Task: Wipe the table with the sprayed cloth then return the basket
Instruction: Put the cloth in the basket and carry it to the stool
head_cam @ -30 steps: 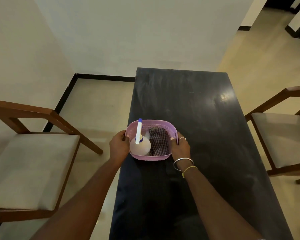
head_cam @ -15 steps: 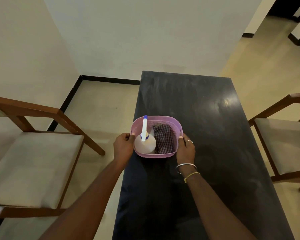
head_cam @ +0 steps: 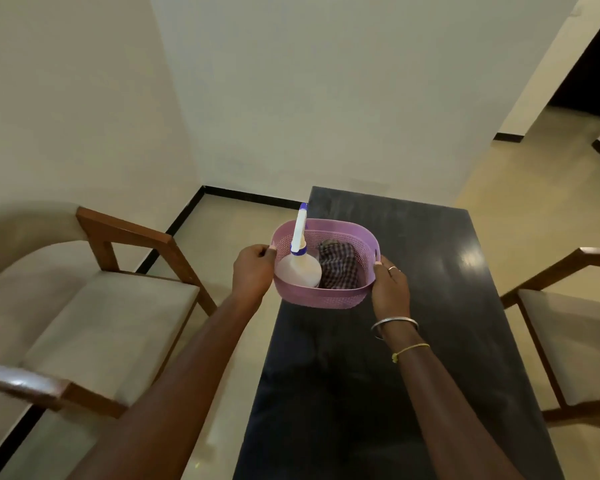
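While gripped at both short ends: basket (head_cam: 326,299) over the table's (head_cam: 430,306) left edge, about midway along the table.
Off the table's left side, left hand (head_cam: 253,271) curled round the basket's left rim, fingers bent and close together, thumb tip on the rim. Over the table, right hand (head_cam: 390,289) clamping the right rim, thumb on top, fingers pressed together; ring (head_cam: 392,269), bangle (head_cam: 394,323) and yellow thread (head_cam: 411,349) worn there. Inside, white bottle (head_cam: 300,271) with blue-tipped nozzle upright at left, checked cloth (head_cam: 338,268) bunched at right. Contact between basket base and table: cannot tell. Left of the table, chair (head_cam: 118,323); right of it, second chair (head_cam: 568,334).
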